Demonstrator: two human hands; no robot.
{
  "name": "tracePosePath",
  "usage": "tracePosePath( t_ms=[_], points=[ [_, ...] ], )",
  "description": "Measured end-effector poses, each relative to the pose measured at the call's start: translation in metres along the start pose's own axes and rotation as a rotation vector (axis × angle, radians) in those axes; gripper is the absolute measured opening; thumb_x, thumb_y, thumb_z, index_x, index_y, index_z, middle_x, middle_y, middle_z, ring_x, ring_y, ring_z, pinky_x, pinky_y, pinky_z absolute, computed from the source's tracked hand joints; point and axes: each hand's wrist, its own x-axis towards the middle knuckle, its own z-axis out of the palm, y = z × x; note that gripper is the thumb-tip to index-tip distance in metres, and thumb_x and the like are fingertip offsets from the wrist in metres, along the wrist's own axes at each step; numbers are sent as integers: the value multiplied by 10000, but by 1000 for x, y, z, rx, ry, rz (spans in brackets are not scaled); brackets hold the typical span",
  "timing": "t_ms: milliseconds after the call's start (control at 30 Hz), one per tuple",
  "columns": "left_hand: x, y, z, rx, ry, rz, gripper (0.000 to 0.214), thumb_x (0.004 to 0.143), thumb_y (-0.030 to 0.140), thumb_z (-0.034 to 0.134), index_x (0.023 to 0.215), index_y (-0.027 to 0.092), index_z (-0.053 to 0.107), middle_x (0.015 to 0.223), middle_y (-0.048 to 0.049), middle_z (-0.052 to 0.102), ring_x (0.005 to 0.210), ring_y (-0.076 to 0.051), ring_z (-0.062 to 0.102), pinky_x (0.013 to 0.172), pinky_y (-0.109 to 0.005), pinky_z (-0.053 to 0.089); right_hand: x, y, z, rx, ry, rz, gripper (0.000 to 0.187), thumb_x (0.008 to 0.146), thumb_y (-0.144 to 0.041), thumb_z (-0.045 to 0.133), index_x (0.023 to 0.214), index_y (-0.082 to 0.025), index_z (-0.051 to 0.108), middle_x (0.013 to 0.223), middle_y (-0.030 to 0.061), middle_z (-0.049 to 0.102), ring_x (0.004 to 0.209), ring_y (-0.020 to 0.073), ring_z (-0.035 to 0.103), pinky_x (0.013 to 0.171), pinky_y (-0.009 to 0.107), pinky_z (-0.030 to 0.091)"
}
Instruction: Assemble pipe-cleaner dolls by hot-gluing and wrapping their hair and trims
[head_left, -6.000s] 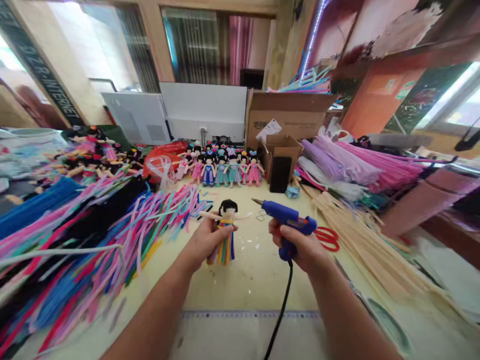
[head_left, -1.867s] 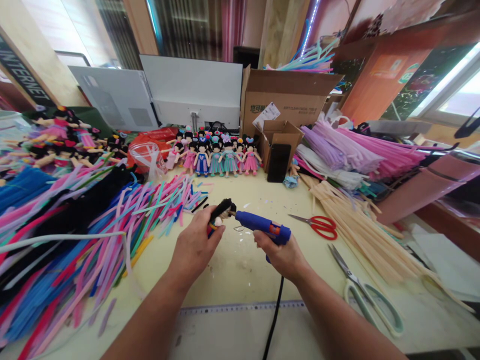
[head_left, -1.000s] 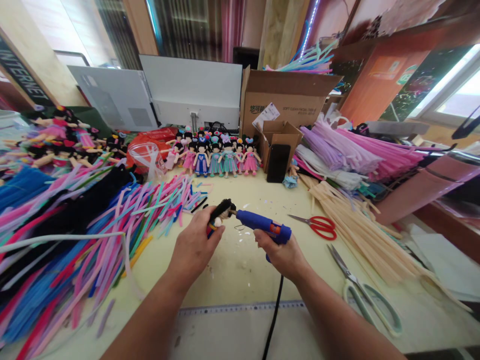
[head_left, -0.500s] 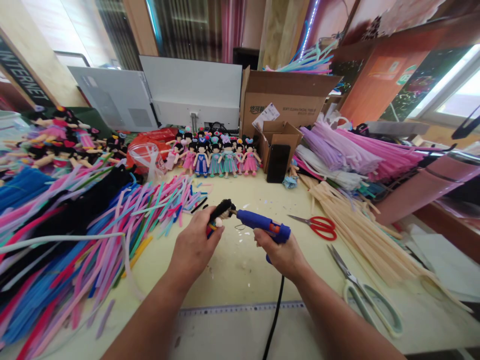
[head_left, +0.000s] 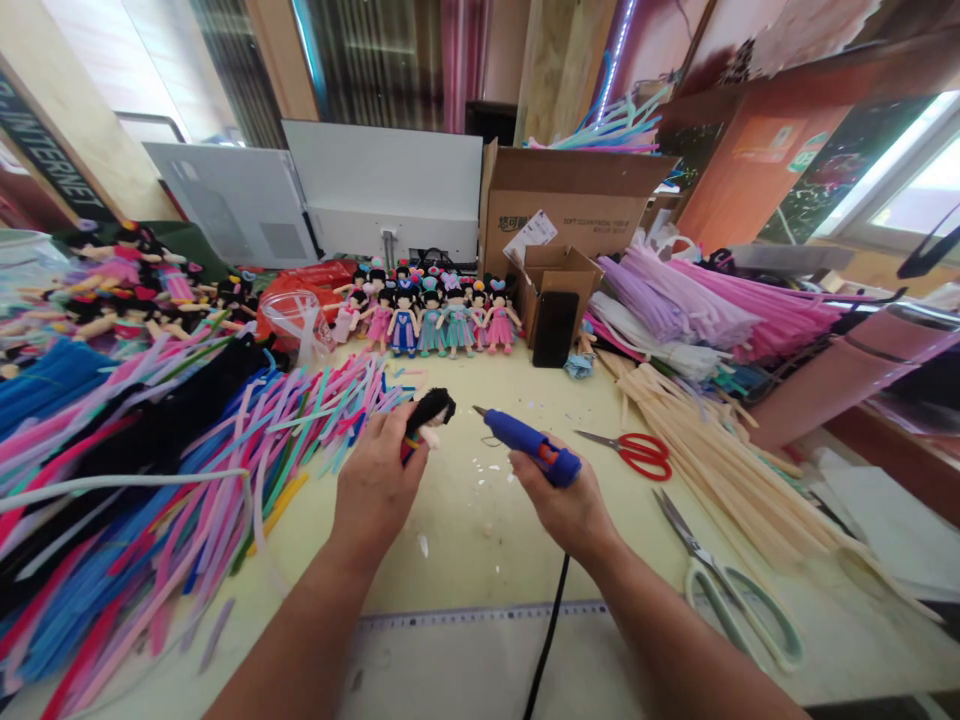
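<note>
Centre frame, the glue gun (head_left: 529, 445), gripped in the right hand (head_left: 564, 505), has just drawn back from the doll (head_left: 430, 414) clasped in the left hand (head_left: 377, 487); nozzle and head now stand apart.

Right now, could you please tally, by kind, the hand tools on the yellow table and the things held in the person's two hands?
Scissors: 2, the red-handled pair and the green-handled pair, both lying on the table.
Glue gun: 1, held in the right hand.
Doll: 1, held in the left hand.
Total: 4
</note>
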Motion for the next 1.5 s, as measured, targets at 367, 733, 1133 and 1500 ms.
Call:
tracePosePath(
  t_ms=[367,733,1133,1500],
  points=[
    [6,1,1,-972,-301,-437,516,565,462,766,964,173,612,718,35,591,675,-159,575,613,-274,471,49,55,-50,-397,49,193,235,771,-430,546,696,-208,567,507,-31,493,497,145,492,500,260,324],
    [-4,28,-5,-1303,-356,-497,395,553,332,803,865,176,617,769,16,638,675,-133,591,630,-250,471,-4,3,-79,-186,156,-135,320,809,-492,569,864,-185,636,728,37,610,646,166,547,603,298,436],
    [-49,33,-13,-864,-402,-179,386,720,348,679,1070,187,655,1026,-85,696,934,-242,623,734,-330,503,-9,-12,8,595,-493,80,400,786,-484,651,1087,-222,673,1115,74,680,1109,253,594,964,405,464],
    [-38,-75,-57,126,-372,-233,174,777,261,477,746,229,645,740,-13,698,776,-207,635,650,-282,415,12,8,0,815,-325,332,340,689,-453,718,855,-163,654,745,37,672,652,163,634,583,266,511]
  ],
)
